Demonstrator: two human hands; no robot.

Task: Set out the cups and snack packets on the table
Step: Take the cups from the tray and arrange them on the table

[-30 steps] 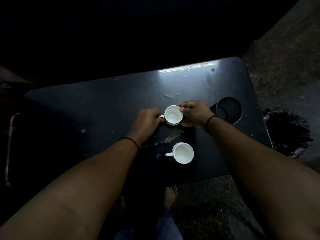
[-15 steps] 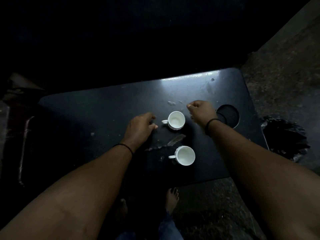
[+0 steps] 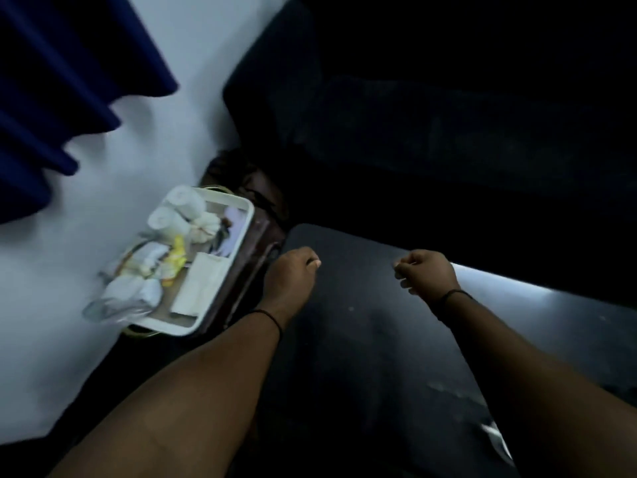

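The view is blurred. A white tray (image 3: 182,331) sits on a brown stand left of the black table (image 3: 362,339). On the tray lie two white cups on their sides (image 3: 182,205), a yellow packet (image 3: 175,258), pale snack packets (image 3: 134,288) and a flat white paper (image 3: 200,284). My left hand (image 3: 293,274) hovers over the table's left corner, just right of the tray, fingers loosely curled and holding nothing. My right hand (image 3: 425,274) hangs over the table, also loosely curled and holding nothing. The two cups set on the table are out of view.
A pale wall (image 3: 51,339) runs along the left with a dark blue curtain (image 3: 51,81) at the top left. A dark sofa (image 3: 448,132) stands behind the table. The brown stand (image 3: 248,257) touches the table's left end.
The view has swung left from the two cups to the tray. Both hands have let go of the far cup and moved left, holding nothing.
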